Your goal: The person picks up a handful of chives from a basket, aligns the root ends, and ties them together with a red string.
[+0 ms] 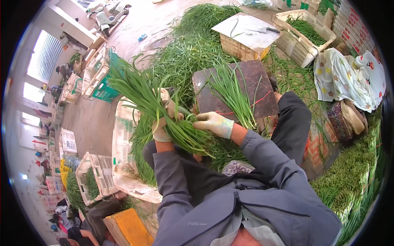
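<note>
My left hand, in a pale work glove, is wrapped round a thick bunch of long green chives held at a slant above my lap. The leaves reach up and to the left, and more hang down below the hand. My gloved right hand is closed with its fingertips at the right side of this bunch, pinching some of the stalks. Just beyond it, a smaller bundle of chives lies across a dark brown board. Red string runs across the board near that bundle.
Loose chives are heaped ahead. A knife lies on a white board atop a box. A white crate stands at my left, another crate at far right. Stacked chive bundles line the right. Another person sits lower left.
</note>
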Demonstrator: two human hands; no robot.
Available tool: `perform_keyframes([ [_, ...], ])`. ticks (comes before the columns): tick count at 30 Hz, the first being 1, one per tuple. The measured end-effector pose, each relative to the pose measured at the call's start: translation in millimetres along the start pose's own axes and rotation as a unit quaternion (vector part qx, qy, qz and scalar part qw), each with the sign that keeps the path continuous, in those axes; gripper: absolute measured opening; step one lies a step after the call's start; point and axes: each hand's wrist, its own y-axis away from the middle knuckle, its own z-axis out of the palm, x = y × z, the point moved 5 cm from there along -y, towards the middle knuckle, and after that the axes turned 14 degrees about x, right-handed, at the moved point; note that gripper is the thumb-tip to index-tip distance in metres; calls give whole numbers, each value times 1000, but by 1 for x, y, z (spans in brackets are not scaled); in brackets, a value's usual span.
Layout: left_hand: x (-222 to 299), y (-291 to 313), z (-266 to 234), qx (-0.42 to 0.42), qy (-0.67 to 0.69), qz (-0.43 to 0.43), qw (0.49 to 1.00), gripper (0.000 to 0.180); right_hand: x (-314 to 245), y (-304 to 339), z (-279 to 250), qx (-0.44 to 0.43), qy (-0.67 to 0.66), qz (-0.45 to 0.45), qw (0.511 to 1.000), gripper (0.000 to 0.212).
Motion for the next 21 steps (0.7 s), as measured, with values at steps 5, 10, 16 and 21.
perform_keyframes([
  [5,-2,1,1,28,4,-10,1000,57,15,0,-9,80,-156,4,985,29],
  [10,20,-7,-16,8,156,38,987,52,16,36,-41,82,-377,-93,918,20],
  [16,42,-15,-29,-2,224,92,970,45,76,75,-94,-59,498,-56,864,34],
  [21,27,-13,-33,68,120,107,985,50,-4,81,-78,212,254,-157,931,28],
])
